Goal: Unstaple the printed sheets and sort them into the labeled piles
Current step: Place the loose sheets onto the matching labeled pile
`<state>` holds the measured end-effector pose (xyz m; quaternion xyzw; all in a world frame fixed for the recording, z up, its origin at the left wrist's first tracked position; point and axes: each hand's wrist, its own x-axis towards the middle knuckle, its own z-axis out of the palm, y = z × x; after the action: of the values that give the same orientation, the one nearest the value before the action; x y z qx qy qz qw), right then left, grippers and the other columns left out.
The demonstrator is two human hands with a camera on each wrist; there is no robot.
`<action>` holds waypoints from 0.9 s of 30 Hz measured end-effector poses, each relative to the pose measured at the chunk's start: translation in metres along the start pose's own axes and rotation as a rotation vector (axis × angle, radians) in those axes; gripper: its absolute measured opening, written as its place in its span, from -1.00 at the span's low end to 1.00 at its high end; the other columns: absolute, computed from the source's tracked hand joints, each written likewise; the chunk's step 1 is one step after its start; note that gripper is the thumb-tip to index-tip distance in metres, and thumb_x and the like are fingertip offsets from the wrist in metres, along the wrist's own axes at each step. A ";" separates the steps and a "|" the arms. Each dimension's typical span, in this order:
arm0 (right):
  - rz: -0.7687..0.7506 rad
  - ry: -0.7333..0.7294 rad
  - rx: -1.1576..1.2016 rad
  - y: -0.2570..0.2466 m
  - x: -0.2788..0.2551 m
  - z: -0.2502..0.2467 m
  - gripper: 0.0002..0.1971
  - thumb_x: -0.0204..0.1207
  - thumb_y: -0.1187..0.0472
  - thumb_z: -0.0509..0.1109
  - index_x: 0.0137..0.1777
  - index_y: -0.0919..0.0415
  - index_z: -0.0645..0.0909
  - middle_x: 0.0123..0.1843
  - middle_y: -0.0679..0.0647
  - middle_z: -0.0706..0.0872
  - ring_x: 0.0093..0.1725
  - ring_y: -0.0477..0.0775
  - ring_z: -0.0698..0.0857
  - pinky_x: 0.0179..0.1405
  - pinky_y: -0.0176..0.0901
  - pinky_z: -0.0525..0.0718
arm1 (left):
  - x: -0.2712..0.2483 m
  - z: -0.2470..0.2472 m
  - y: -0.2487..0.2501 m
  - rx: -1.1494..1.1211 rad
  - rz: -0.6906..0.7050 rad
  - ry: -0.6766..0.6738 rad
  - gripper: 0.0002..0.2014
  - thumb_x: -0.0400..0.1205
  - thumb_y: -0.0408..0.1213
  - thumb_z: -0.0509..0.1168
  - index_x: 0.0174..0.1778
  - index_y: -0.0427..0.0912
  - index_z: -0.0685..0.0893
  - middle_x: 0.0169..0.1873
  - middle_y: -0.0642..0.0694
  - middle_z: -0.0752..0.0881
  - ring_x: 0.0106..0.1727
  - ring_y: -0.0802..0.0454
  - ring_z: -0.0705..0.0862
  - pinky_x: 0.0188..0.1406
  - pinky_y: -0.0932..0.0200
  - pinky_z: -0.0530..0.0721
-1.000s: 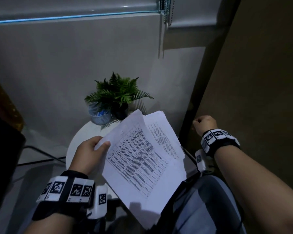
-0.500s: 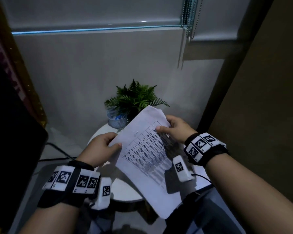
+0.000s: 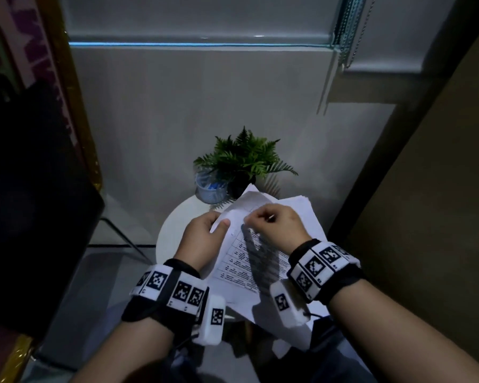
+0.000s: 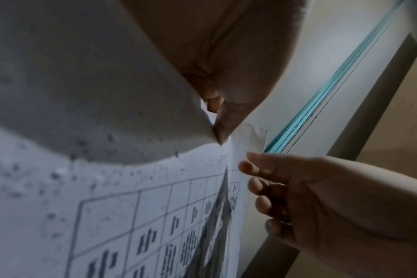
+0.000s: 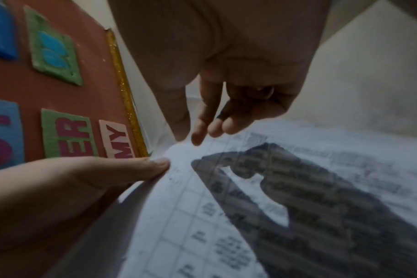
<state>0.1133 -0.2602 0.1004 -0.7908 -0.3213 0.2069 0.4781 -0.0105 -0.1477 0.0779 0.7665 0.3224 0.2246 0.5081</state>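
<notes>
Head cam: both hands have the printed sheets point(image 3: 249, 261) up over a small round table point(image 3: 174, 225) (fern point(image 3: 244, 158) behind). Left hand point(image 3: 202, 241) grips the left edge, thumb on top. Right wrist cam: right hand point(image 5: 226, 79) pinches the top corner.

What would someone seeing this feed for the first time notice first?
Probably the printed sheets, held up at centre over a small round white table: the left hand grips their left edge with its thumb on top, while the right hand pinches at their top corner. Just behind, against the wall, stand a green fern and a clear cup.
</notes>
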 end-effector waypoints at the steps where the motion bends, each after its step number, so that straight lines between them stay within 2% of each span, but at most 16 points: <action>1: 0.038 -0.052 0.023 -0.002 -0.003 0.005 -0.81 0.43 0.15 0.52 -0.23 0.30 0.75 -0.30 0.05 0.72 -0.36 -0.08 0.59 -0.36 -0.38 0.53 | -0.003 0.003 0.000 -0.018 0.001 -0.002 -0.85 0.66 -0.20 0.25 -0.13 -0.10 0.70 -0.22 -0.03 0.76 -0.13 -0.01 0.69 -0.11 0.04 0.61; 4: 0.115 -0.080 -0.006 -0.003 -0.005 0.014 -0.79 0.39 0.13 0.54 -0.38 0.23 0.72 -0.48 -0.09 0.65 -0.43 -0.13 0.57 -0.45 -0.40 0.50 | -0.005 0.007 -0.002 -0.034 0.027 0.014 -0.84 0.66 -0.21 0.24 -0.19 -0.10 0.67 -0.31 0.00 0.70 -0.23 0.07 0.60 -0.22 0.13 0.52; 6: 0.153 -0.087 -0.018 -0.005 -0.006 0.015 -0.82 0.36 0.17 0.55 -0.36 0.28 0.75 -0.58 -0.17 0.61 -0.47 -0.18 0.55 -0.48 -0.40 0.49 | -0.007 0.006 -0.001 0.001 0.071 0.009 -0.84 0.67 -0.22 0.24 -0.18 -0.14 0.66 -0.32 -0.01 0.68 -0.25 0.09 0.58 -0.28 0.18 0.48; 8: 0.185 -0.089 0.010 -0.007 -0.008 0.017 -0.85 0.35 0.21 0.54 -0.30 0.33 0.76 -0.54 -0.14 0.63 -0.48 -0.17 0.54 -0.52 -0.41 0.49 | -0.007 0.005 0.001 0.026 0.113 0.000 -0.83 0.68 -0.23 0.24 -0.19 -0.17 0.65 -0.33 -0.03 0.66 -0.26 0.08 0.57 -0.32 0.22 0.46; 11: 0.237 -0.051 0.079 -0.010 -0.011 0.018 -0.91 0.31 0.27 0.53 -0.33 0.30 0.74 -0.45 -0.04 0.65 -0.45 -0.11 0.56 -0.45 -0.33 0.54 | -0.007 0.004 0.001 0.027 0.134 -0.004 -0.82 0.67 -0.23 0.24 -0.23 -0.12 0.65 -0.36 -0.02 0.66 -0.27 0.09 0.58 -0.31 0.20 0.48; 16: 0.243 -0.036 0.090 -0.007 -0.013 0.025 -0.92 0.34 0.29 0.47 -0.31 0.31 0.74 -0.45 0.00 0.63 -0.41 -0.06 0.57 -0.37 -0.25 0.56 | -0.010 0.005 0.000 0.046 0.126 0.003 -0.72 0.67 -0.27 0.25 -0.38 0.03 0.55 -0.48 0.11 0.57 -0.39 0.26 0.51 -0.42 0.38 0.38; 19: 0.237 -0.015 0.109 -0.002 -0.014 0.029 -0.87 0.39 0.27 0.44 -0.24 0.37 0.73 -0.40 0.06 0.64 -0.42 -0.06 0.55 -0.42 -0.31 0.51 | -0.009 0.007 -0.003 0.030 0.096 0.004 -0.79 0.66 -0.24 0.26 -0.31 -0.03 0.63 -0.44 0.10 0.63 -0.35 0.22 0.56 -0.34 0.27 0.46; 21: 0.206 -0.004 0.087 0.000 -0.014 0.032 -0.85 0.41 0.26 0.43 -0.24 0.38 0.69 -0.42 0.05 0.59 -0.44 -0.05 0.50 -0.45 -0.32 0.46 | -0.009 0.009 -0.006 0.010 0.063 0.008 -0.85 0.64 -0.21 0.27 -0.18 -0.10 0.71 -0.31 0.03 0.74 -0.23 0.10 0.66 -0.20 0.14 0.61; 23: 0.131 0.015 0.061 0.003 -0.015 0.035 -0.88 0.41 0.28 0.41 -0.32 0.28 0.60 -0.46 -0.01 0.52 -0.46 -0.08 0.46 -0.44 -0.32 0.44 | -0.007 0.010 -0.006 0.005 0.028 0.025 -0.85 0.62 -0.21 0.27 -0.15 -0.13 0.74 -0.26 -0.06 0.77 -0.17 0.00 0.69 -0.10 0.04 0.64; 27: -0.116 0.081 -0.086 0.010 -0.018 0.037 -0.83 0.42 0.31 0.38 -0.35 0.18 0.48 -0.36 -0.03 0.46 -0.39 -0.16 0.41 -0.40 -0.43 0.37 | -0.001 0.010 -0.004 -0.021 -0.029 0.011 -0.84 0.60 -0.22 0.28 -0.11 -0.14 0.76 -0.22 -0.10 0.79 -0.09 -0.10 0.73 -0.01 -0.06 0.69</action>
<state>0.0800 -0.2535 0.0749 -0.7984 -0.3557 0.1329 0.4674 -0.0054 -0.1535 0.0703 0.7551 0.3339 0.2248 0.5175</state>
